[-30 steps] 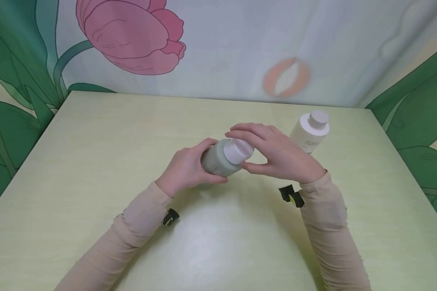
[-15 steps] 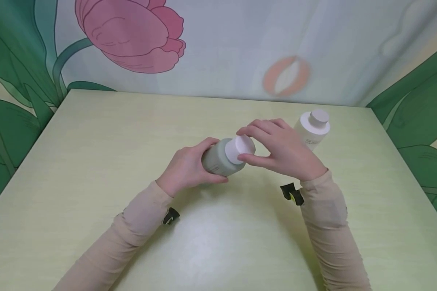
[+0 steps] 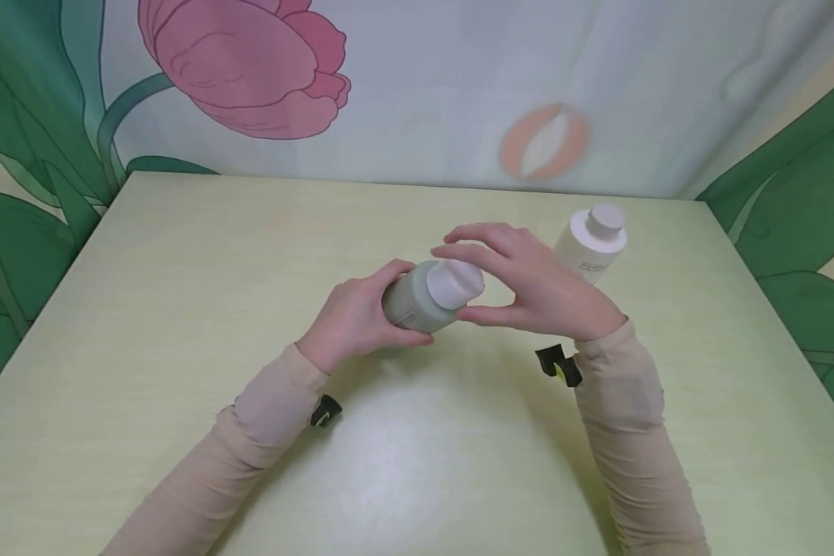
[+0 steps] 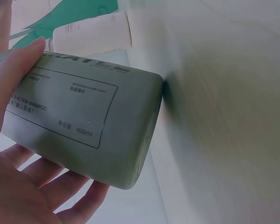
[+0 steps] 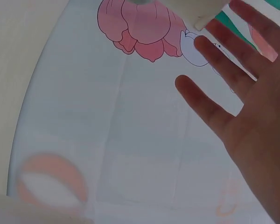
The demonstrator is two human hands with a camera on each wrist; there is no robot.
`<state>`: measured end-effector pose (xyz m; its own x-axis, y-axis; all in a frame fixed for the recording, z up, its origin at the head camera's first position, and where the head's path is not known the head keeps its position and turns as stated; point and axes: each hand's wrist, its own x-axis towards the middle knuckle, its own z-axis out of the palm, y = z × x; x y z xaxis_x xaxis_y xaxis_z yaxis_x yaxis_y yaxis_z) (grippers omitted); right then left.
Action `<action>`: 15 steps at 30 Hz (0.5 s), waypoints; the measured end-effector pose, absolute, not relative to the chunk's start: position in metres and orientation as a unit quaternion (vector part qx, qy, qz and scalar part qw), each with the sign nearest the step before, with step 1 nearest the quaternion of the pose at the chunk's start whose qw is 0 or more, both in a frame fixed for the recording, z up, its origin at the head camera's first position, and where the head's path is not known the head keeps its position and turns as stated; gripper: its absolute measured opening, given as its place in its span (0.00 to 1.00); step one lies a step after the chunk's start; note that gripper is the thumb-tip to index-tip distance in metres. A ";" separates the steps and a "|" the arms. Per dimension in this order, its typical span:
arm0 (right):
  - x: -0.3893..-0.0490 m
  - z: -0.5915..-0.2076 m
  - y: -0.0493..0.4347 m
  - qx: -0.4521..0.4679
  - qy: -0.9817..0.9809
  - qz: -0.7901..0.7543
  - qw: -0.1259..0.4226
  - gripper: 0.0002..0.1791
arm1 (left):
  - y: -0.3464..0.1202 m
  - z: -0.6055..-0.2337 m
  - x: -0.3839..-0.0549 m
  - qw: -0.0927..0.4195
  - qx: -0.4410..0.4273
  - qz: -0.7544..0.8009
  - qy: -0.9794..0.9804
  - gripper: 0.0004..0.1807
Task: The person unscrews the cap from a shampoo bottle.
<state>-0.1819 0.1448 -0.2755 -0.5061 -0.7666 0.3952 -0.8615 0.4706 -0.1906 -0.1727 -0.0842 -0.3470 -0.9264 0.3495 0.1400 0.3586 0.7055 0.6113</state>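
My left hand (image 3: 354, 316) grips a grey-green shampoo bottle (image 3: 413, 301) around its body, thumb on the near side. It leans with its white cap (image 3: 455, 284) towards the right. In the left wrist view, the printed label of the shampoo bottle (image 4: 79, 112) faces the camera, with its base close over the table. My right hand (image 3: 538, 289) surrounds the cap loosely, fingers stretched above it and thumb at its lower edge. From the right wrist, the fingers of my right hand (image 5: 252, 107) look straight and spread, right by the white cap (image 5: 191, 9).
A white bottle (image 3: 591, 239) with a white cap stands upright behind my right wrist, its lower part hidden. The pale table (image 3: 250, 239) ends at a curtain (image 3: 424, 93) printed with flowers and leaves. Small black pieces (image 3: 559, 364) show at both wrists.
Half a second ago my right fingers and thumb were closed about the cap; now they have spread and shifted slightly left over it. The left hand and shampoo bottle have barely moved.
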 end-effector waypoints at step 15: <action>-0.179 -0.271 0.147 0.450 -0.868 0.176 0.115 0.24 | -0.085 -0.346 -0.172 0.004 -0.194 -0.341 -0.920 0.40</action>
<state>-0.1791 0.1473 -0.2706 -0.5683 -0.7411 0.3576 -0.8218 0.5329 -0.2017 -0.1718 -0.0853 -0.3461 -0.9249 0.3535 0.1402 0.3596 0.6930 0.6249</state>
